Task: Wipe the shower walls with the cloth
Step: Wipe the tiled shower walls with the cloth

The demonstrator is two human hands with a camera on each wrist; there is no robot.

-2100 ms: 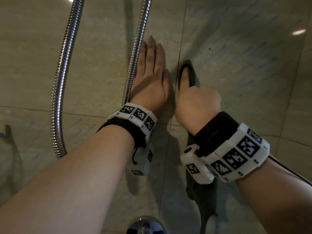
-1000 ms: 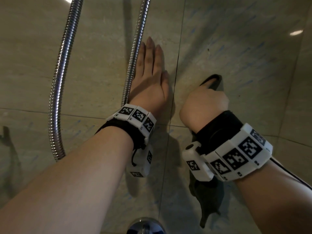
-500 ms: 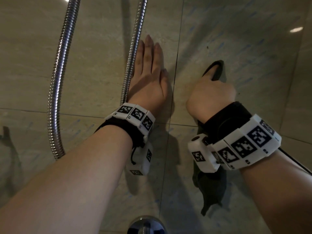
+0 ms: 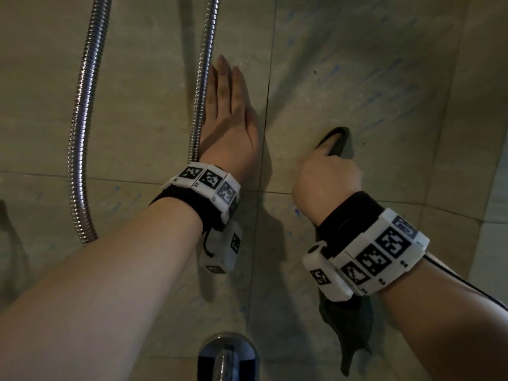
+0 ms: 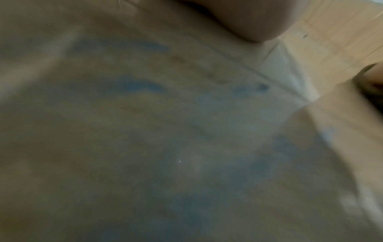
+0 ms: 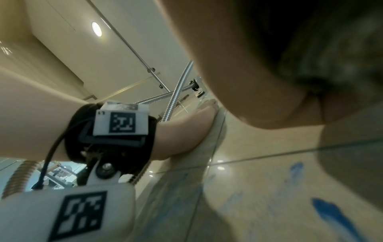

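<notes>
My left hand (image 4: 228,119) lies flat on the beige tiled shower wall (image 4: 371,86), fingers straight, beside a metal hose. The right wrist view shows that left hand (image 6: 186,131) from the side, palm on the tile. My right hand (image 4: 327,177) grips a dark cloth (image 4: 349,323) and presses it to the wall; the cloth's top peeks out over the knuckles and its tail hangs below the wrist. Close to the right wrist camera the cloth (image 6: 331,49) is a dark blur in the curled fingers. Faint blue smears (image 6: 329,212) mark the tiles. The left wrist view is blurred tile (image 5: 165,131).
A ribbed metal shower hose (image 4: 82,119) loops down the left of the wall, and its other run (image 4: 202,78) passes by my left hand. A chrome tap fitting (image 4: 228,356) sits at the bottom centre. The wall corner (image 4: 450,105) lies to the right.
My right hand with the cloth swept from beside the left hand to the right across the tile, rose, then came back down a little. The left hand stayed flat in place.
</notes>
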